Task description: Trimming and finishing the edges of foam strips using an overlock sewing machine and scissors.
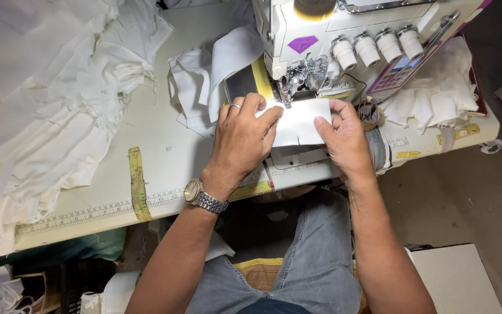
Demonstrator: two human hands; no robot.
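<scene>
Denim-clad knees [315, 256] are seen lowest in the frame, under the edge of a pale work table [164, 145] marked with a printed ruler strip [100, 210]. Both forearms are stretched forward from there to a small white fabric piece [300, 121], which is spread flat on the bed of a white sewing machine [344, 35], directly beneath the presser foot [303, 72]. The left hand [242, 139] is laid palm down on the piece's left edge, fingers extended and pressing rather than clenched; a ring is worn on one finger and a metal watch [201, 196] at the wrist. The right hand [344, 136] is set against the piece's right edge, the thumb pressed on top of the fabric and the fingers curled at the side; whether the edge is pinched cannot be told. Just beyond the left hand, more cut white pieces [204, 81] are stacked. Far to the left of the grip, a heap of white cloth [47, 99] is piled on the table. To the right, past four tension knobs [376, 46], further white scraps [437, 93] are gathered.
</scene>
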